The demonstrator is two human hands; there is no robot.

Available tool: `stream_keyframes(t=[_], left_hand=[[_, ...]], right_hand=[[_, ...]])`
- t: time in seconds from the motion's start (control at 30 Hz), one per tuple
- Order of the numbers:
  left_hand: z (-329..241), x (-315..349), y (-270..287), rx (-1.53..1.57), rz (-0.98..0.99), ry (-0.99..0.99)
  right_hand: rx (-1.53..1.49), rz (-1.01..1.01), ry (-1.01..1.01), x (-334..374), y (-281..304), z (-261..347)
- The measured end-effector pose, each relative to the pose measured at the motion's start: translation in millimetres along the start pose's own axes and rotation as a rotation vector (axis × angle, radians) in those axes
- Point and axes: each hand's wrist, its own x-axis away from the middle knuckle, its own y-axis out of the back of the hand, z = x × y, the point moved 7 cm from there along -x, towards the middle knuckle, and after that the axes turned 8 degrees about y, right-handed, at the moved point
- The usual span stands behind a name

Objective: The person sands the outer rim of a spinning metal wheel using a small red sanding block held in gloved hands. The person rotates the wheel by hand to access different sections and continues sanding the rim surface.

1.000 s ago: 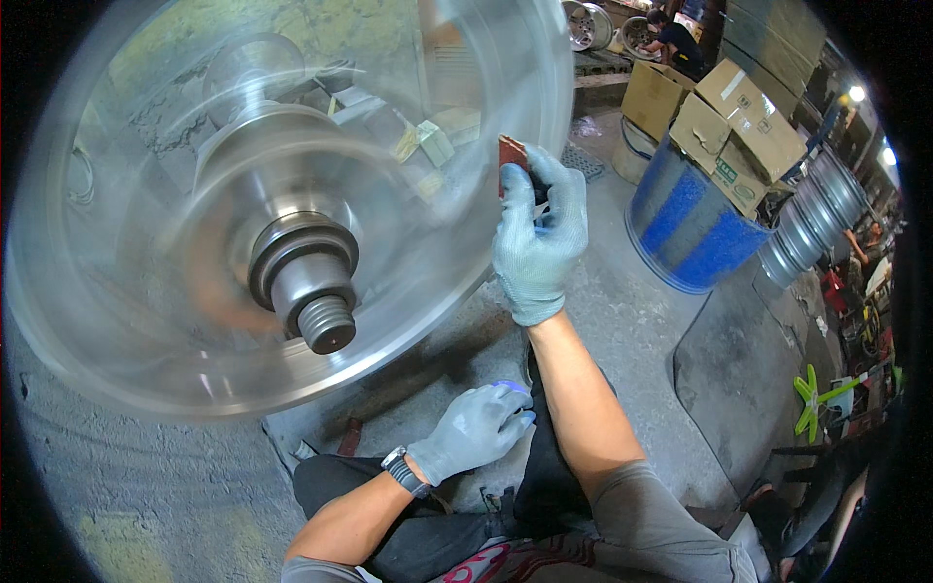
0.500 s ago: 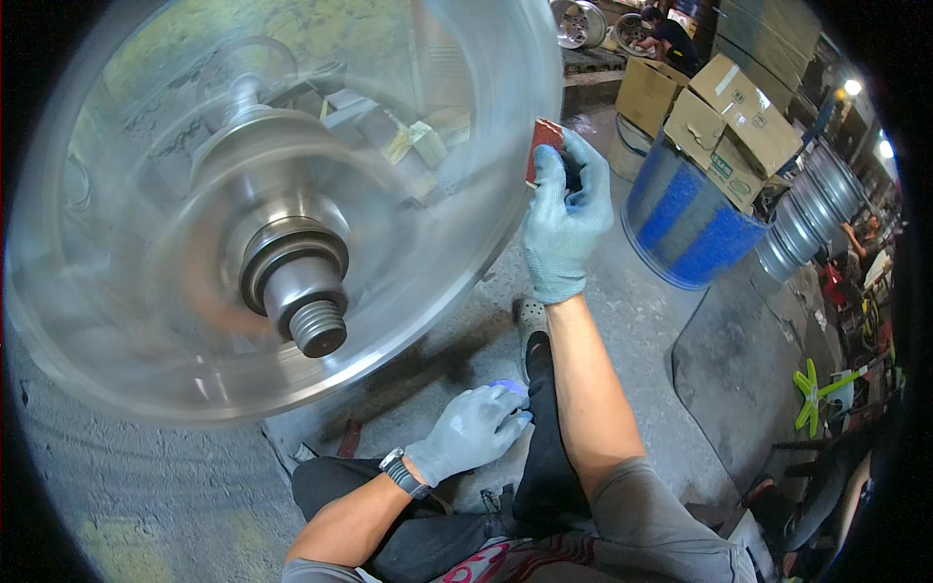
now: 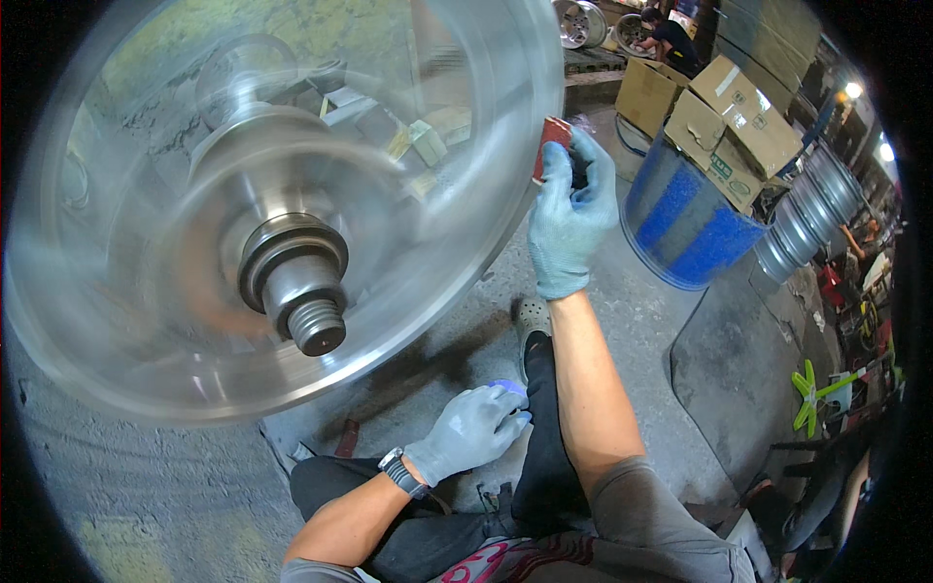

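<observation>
A bare metal wheel rim [image 3: 466, 248], blurred by spinning, fills the upper left on a shaft with a threaded end [image 3: 319, 327]. My right hand [image 3: 571, 214], in a pale blue knit glove, is raised beside the rim's right edge. Its thumb and fingers pinch a folded piece of dark red sandpaper [image 3: 551, 146]. Whether the paper touches the metal I cannot tell. Low in the middle, my gloved left hand [image 3: 471, 432] rests over my leg, fingers curled on a small purple piece [image 3: 509, 388] that is mostly hidden beneath them.
A blue drum [image 3: 685, 223] topped with cardboard boxes [image 3: 743, 117] stands to the right, with stacked silver rims [image 3: 812, 209] behind it. Dark matting [image 3: 734, 369] covers part of the floor. Another person [image 3: 673, 41] crouches by rims in the back. A green star-shaped base [image 3: 809, 394] sits far right.
My right hand, with the sandpaper, has shifted slightly to the right. The rim keeps spinning, and my left hand stays where it was.
</observation>
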Motion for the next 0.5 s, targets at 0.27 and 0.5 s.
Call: stream_keyframes(t=[0.27,0.5], left_hand=[[-1.5,0.7,-0.4,-0.002,-0.006,-0.021],[-2.9,-0.1,2.3,0.0,0.002,-0.032]], right_hand=[[0.02,0.023,-0.027,10.3,-6.0,13.2],[0.082,0.09,0.145,21.4,-16.6,32.2]])
